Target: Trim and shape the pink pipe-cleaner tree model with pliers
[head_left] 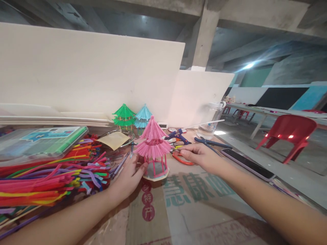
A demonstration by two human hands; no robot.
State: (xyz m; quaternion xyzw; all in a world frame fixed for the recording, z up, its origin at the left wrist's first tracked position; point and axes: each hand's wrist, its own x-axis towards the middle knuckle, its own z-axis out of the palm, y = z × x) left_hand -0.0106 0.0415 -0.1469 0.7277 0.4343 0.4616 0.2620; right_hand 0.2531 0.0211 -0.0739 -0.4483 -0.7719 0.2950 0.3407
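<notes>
A small pink pavilion model (155,149) with a two-tier fuzzy roof and thin posts stands upright on a pale many-sided base (157,177). My left hand (131,173) grips the left side of this base, thumb in front, the other fingers partly hidden behind. To the right of the model, my right hand (198,154) is closed, fingertips together just above a red-orange tool handle (182,160). Whatever those fingertips pinch is too small to make out. Behind the model stand a green pavilion model (124,115) and a light blue one (143,117).
Bundles of colourful pipe cleaners (46,180) and a clear plastic case (38,143) lie at left. A blue glue gun (178,136), blue-handled pliers (213,142), a water jug (209,119) and a phone (247,164) are at right. Cardboard (199,217) covers the table.
</notes>
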